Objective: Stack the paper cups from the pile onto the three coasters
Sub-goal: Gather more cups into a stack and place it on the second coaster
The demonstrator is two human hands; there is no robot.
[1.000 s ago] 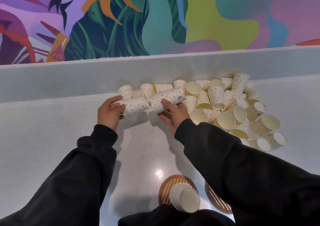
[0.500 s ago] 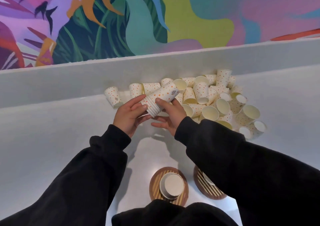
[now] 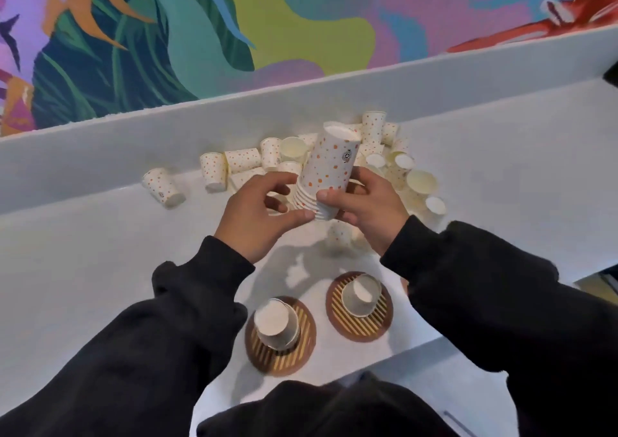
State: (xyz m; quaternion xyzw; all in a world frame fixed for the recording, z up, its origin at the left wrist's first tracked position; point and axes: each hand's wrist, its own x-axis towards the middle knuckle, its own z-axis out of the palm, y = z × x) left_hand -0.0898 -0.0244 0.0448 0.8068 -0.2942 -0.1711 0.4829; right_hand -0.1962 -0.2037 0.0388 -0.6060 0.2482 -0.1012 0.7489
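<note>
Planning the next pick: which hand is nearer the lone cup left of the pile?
Left. The left hand is right of the lone cup; the right hand, on the cup stack, farther right.

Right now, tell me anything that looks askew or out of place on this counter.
The paper cup pile lies tumbled by the back ledge, many cups on their sides; one stray cup lies tipped, apart at far left. The nested stack held between the left hand and right hand is tilted, bottoms up.
</note>
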